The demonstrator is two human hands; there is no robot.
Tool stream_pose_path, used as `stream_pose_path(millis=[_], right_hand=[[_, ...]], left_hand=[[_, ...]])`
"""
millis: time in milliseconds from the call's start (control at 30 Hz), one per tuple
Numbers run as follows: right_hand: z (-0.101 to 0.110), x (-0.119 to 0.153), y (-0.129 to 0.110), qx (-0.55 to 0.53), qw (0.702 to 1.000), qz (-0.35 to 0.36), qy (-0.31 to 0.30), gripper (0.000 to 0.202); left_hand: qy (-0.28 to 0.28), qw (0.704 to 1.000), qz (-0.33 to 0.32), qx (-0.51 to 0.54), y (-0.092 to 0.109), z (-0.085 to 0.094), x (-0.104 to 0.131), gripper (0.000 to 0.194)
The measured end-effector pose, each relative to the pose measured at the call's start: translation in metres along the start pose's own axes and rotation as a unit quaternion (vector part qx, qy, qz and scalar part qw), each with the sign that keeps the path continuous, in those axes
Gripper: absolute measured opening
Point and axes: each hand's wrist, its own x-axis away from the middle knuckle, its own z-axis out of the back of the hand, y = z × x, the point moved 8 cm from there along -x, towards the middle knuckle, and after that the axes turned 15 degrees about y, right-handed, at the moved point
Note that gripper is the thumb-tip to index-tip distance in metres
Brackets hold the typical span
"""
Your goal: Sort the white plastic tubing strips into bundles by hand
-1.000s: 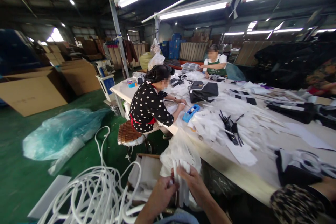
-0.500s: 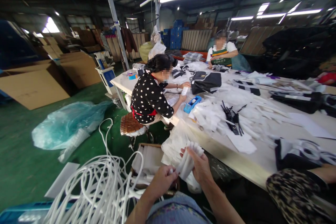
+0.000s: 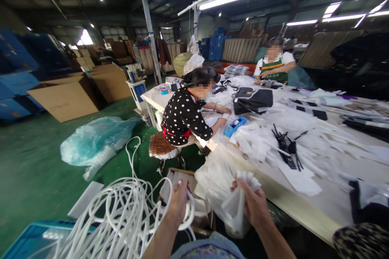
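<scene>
My left hand (image 3: 178, 202) is closed at the right side of a big loose heap of white tubing (image 3: 118, 210). A loop of the tubing hangs from its fingers. Farther right, my right hand (image 3: 253, 202) is shut on a bundle of white strips (image 3: 247, 180), whose ends fan out above the fingers; whether these are cut lengths of the same tubing I cannot tell. Just behind the bundle hangs a pale plastic bag (image 3: 214, 174). Between and beyond my hands stands a cardboard box (image 3: 182, 172) holding white pieces.
A long table (image 3: 291, 206) runs along the right, bearing white scraps, black straps (image 3: 287, 147), a blue tape dispenser (image 3: 234, 126) and a black bag (image 3: 253, 100). One person (image 3: 188, 111) sits at its near side, another (image 3: 275, 64) beyond. A blue crate (image 3: 22, 243) stands lower left.
My hands have moved apart: the left now grips tubing by the heap, the right keeps the white bundle. The view has swung left. The seated person's hands have lowered to the table.
</scene>
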Motion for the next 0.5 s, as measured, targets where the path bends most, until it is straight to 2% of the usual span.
stream_pose_path(millis=[100,200,300,500], right_hand=[[-0.023,0.023,0.019,0.157,0.981,0.006,-0.112,0.041],[-0.048,0.043,0.028,0.237,0.949,0.096,-0.187,0.030],[-0.059,0.047,0.030,0.252,0.935,0.160,-0.194,0.024],[-0.058,0.040,0.048,0.294,0.924,0.148,-0.196,0.022]], left_hand=[[-0.066,0.992,0.042,0.101,0.007,-0.015,0.010,0.031],[-0.132,0.979,0.074,0.134,0.003,-0.033,0.024,0.048],[-0.154,0.979,0.078,0.106,-0.006,-0.039,0.029,0.057],[-0.165,0.976,0.102,0.099,-0.019,-0.034,0.027,0.063]])
